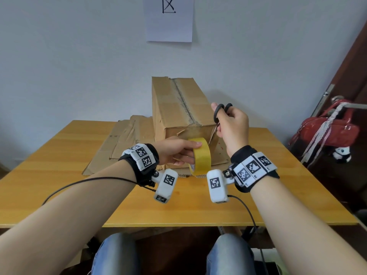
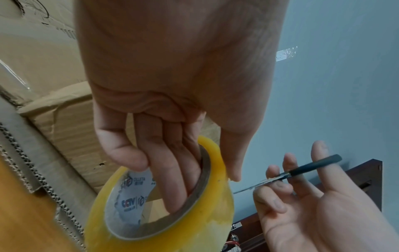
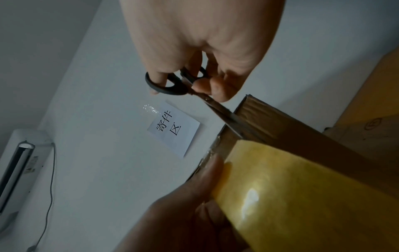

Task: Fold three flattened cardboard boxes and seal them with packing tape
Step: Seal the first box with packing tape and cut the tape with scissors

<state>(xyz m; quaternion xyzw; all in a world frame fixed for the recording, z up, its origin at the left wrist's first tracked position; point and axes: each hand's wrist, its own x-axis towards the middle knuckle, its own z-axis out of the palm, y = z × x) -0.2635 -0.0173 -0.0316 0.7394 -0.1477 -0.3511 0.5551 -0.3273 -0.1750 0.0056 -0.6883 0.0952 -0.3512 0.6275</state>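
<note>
tape about to be cut at the near end of the first assembled box

nearest, a yellow roll of packing tape is gripped by the left hand, fingers hooked through its core; black-handled steel scissors are held by the right hand, thumb and fingers in the loops, blades angled toward the roll. just behind, one long brown cardboard box is seen folded up on the wooden table, a tape strip along its top seam. beneath and behind it, flattened brown cardboard sheets are left; their folding and sealing is judged outstanding.
</note>
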